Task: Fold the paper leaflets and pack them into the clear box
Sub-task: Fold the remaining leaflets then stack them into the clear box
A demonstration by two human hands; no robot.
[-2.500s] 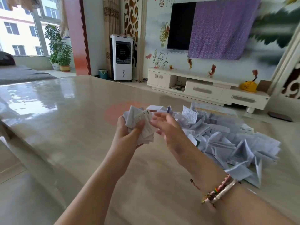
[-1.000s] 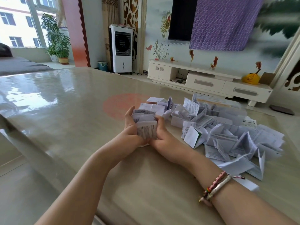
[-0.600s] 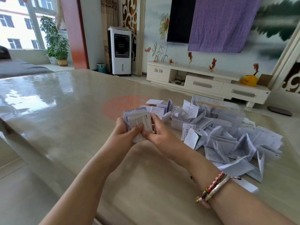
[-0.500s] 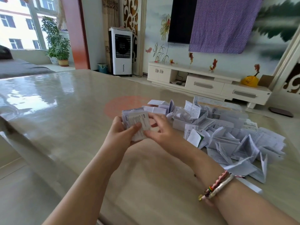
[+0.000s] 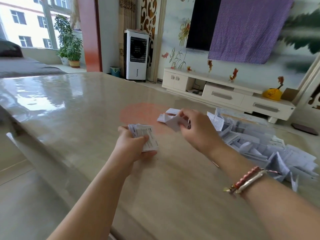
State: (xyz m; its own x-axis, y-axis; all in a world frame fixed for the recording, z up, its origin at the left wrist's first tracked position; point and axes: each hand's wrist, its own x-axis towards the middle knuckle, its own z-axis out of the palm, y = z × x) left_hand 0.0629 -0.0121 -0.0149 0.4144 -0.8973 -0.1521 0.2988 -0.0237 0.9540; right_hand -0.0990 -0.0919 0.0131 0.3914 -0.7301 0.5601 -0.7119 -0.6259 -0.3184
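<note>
The table (image 5: 72, 129) is wide and glossy, with a shiny cover that looks slippery, and this is, I think, the first risk: a folded paper put down on it may slide or open again. On its right side lies the big loose pile of leaflets (image 5: 256, 144), many half open and standing on their edges, some near the right border of the view; a careless reach of the arm could push them over the table edge or mix folded ones with unfolded ones. The clear box (image 5: 251, 126) seems to stand behind this pile, but it is blurred and partly hidden, so I cannot tell how full it is. The left hand (image 5: 133, 146) is curled around a stack of folded leaflets (image 5: 145, 138), thumb on top, held above the table near its middle. The stack looks thick for one hand, and if the grip loosens the sheets could fan out and fall. The right hand (image 5: 195, 130) is apart from the left, and pinches one small white leaflet (image 5: 174, 122) by its fingertips, just beside the near end of the pile; a light pinch like this may drop it or crease it wrongly. About writing: the top sheet of the stack has several lines of small print and a dark mark in a corner, but nothing is readable. No brand is readable anywhere.
</note>
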